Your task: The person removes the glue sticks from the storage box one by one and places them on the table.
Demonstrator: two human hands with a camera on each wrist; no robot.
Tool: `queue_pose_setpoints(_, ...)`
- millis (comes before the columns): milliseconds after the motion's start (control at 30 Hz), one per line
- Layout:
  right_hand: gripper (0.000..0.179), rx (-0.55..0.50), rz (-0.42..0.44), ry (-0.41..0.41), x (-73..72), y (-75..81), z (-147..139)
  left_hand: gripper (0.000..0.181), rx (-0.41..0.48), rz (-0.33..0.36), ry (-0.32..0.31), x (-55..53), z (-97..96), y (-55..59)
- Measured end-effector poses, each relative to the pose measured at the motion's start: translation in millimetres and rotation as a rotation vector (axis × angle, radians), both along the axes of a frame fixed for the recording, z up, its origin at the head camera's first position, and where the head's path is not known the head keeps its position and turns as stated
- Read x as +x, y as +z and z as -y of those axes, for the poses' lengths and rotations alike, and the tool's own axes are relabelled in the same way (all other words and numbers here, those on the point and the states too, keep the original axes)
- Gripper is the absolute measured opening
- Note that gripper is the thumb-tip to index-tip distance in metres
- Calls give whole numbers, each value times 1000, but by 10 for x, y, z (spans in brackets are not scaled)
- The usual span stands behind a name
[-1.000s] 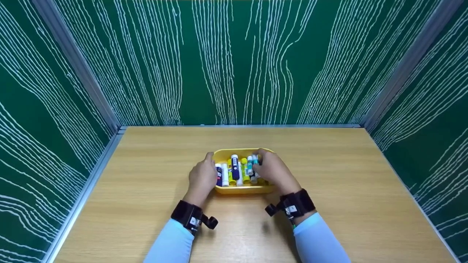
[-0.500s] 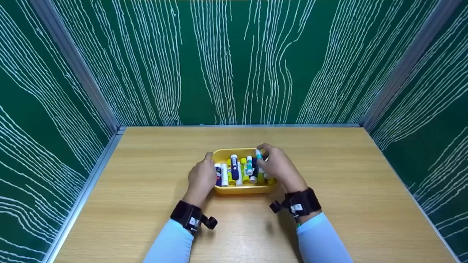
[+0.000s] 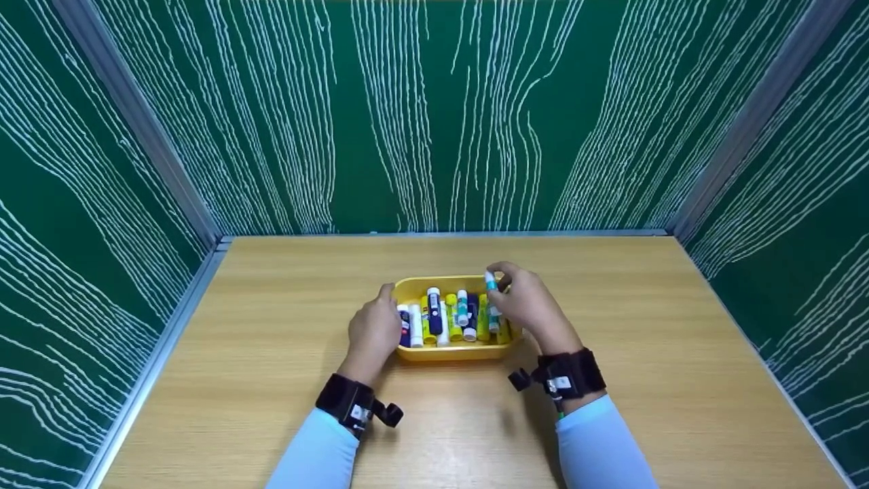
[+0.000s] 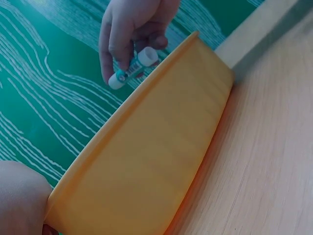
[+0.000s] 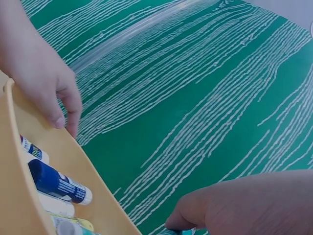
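A yellow plastic bin (image 3: 451, 353) stands on the table, holding several glue sticks in a row. My left hand (image 3: 375, 329) grips the bin's left end at the rim; in the right wrist view, that hand (image 5: 41, 78) has its thumb and fingers over the edge. Above the bin's right end, my right hand (image 3: 533, 299) pinches a teal and white glue stick (image 4: 134, 68) between thumb and fingers. The bin's other contents include a dark blue glue stick (image 3: 434, 312), a smaller teal one (image 3: 462, 308) and yellow ones (image 3: 483, 319). The bin hides the sticks from the left wrist view.
The wooden table (image 3: 611, 305) extends around the bin. Green panels (image 3: 590, 88) with white wavy lines close off the back and both sides, joined by metal frame posts (image 3: 136, 115). Both wrists wear black straps (image 3: 570, 373) with small cameras.
My right hand has lifted the teal and white glue stick from among the others and moved it slightly right and away from me. My left hand stays at the bin's left end.
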State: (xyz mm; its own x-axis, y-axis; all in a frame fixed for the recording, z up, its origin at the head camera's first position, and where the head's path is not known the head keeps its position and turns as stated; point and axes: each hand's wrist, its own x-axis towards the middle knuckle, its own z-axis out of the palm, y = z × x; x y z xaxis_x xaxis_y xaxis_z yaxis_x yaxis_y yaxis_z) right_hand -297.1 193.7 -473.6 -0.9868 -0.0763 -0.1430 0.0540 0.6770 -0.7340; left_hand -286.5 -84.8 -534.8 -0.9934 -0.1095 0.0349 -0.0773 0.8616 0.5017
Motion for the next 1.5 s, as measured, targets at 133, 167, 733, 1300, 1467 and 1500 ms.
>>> queue_pose_setpoints(133, 54, -25, -14, 1, 1, 21, -95, 43, -19, -22, -3, 6, 5, -4)
queue_pose_setpoints(167, 54, -32, -20, 3, -1, 26, -121, 43, -23, -25, -3, 5, 5, -6)
queue_pose_setpoints(733, 56, -59, 12, -40, -27, 85, -512, 44, -5, -8, 5, -1, -8, -5)
queue_pose_setpoints(1300, 52, 18, 111, -41, -110, -133, -707, 43, -2, -36, -9, 5, 8, -26)
queue_pose_setpoints(1467, 52, 20, 156, -36, -139, -230, -729, 43, -3, -30, -5, 6, 3, -21)
queue_pose_setpoints(1500, 51, 20, 170, -37, -146, -253, -726, 43, -3, -30, -3, 6, 3, -21)
